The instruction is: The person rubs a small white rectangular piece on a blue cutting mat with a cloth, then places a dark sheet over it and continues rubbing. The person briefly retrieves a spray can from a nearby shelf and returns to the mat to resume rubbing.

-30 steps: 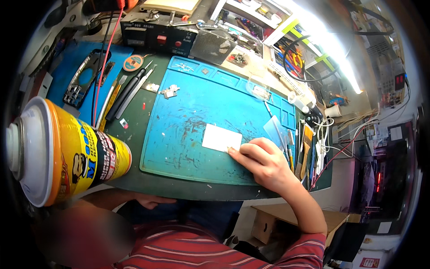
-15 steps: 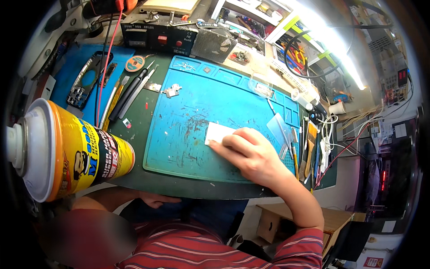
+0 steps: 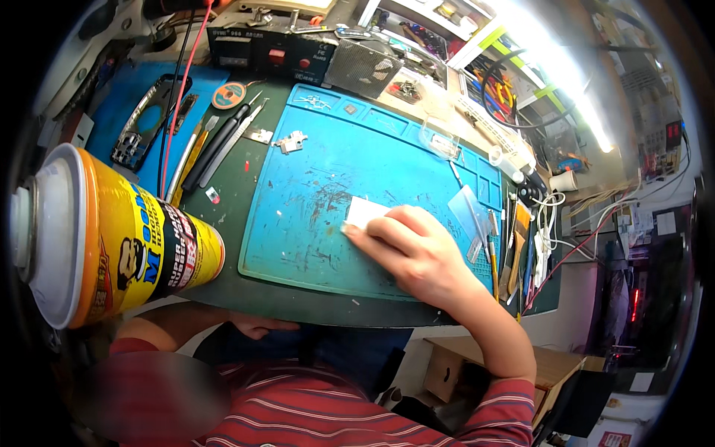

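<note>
My right hand (image 3: 413,249) is closed with its fingertips pressed down on a flat white piece (image 3: 366,211), perhaps paper or a wipe. Part of that piece lies hidden under the fingers. Beneath it is a blue work mat (image 3: 320,246) with dark scuff marks. My left hand (image 3: 261,325) rests low by my lap, below the table's front edge, its fingers stretched out and partly hidden, apparently holding nothing. Farther up the mat, to the left, lies a small silver metal plate (image 3: 290,141).
A big yellow spray can (image 3: 141,231) looms at the left. Behind it are pen-like tools (image 3: 223,145), a solder wick spool (image 3: 229,94) and a phone frame (image 3: 141,141). A black device (image 3: 275,56) stands at the back. Brushes and tweezers (image 3: 518,242) line the right side.
The whole view has shifted slightly. My right hand stays on the white piece in nearly the same spot on the mat, and my left hand has hardly moved.
</note>
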A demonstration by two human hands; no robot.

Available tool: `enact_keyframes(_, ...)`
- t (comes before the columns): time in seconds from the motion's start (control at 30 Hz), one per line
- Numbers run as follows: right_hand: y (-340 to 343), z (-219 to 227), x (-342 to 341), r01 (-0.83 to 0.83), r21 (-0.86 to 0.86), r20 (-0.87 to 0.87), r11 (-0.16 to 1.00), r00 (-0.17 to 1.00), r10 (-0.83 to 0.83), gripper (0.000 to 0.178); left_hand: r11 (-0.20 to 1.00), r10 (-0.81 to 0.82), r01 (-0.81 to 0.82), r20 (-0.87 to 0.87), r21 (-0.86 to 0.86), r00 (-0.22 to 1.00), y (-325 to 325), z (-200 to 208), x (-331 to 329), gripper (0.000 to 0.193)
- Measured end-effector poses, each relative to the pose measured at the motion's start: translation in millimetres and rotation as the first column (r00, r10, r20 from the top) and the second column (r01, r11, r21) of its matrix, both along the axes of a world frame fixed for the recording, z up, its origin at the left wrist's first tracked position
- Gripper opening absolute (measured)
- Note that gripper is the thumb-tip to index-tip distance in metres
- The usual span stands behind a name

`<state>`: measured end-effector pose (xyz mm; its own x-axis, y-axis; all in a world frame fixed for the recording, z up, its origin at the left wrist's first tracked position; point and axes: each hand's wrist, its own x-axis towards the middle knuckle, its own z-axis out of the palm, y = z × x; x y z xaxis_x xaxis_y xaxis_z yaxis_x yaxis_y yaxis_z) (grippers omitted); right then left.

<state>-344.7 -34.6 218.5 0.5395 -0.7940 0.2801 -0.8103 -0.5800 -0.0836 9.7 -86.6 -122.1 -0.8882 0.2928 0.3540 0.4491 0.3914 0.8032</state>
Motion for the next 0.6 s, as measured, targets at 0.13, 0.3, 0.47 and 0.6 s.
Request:
enact_keyframes(0.13, 12.9, 3.5, -13.7, 0.026, 0.014, -0.014, 1.000, 1.000, -0.026, 0.063, 0.997, 0.030, -0.032, -0.032, -0.070, 0.999, 1.8, 14.5, -1.3, 0.081)
enact_keyframes(0.3, 19.6, 2.2, -17.9, 0.013, 0.006, -0.046, 1.000, 0.999, -0.013, 0.049, 0.990, -0.021, 0.017, 0.028, 0.138, 0.999, 9.9, -21.3, 8.4, 0.083)
enact_keyframes(0.47, 19.7, 2.6, -24.4, 0.028, -0.005, -0.046, 1.000, 0.999, -0.028, 0.050, 0.997, 0.058, -0.061, -0.062, -0.050, 0.996, 4.1, 9.4, 0.6, 0.083)
enact_keyframes(0.6, 25.4, 5.1, -26.0, 0.030, 0.010, -0.056, 0.999, 0.998, -0.029, 0.051, 0.998, -0.061, 0.060, 0.114, 0.007, 0.992, 6.2, -24.9, 4.1, 0.081)
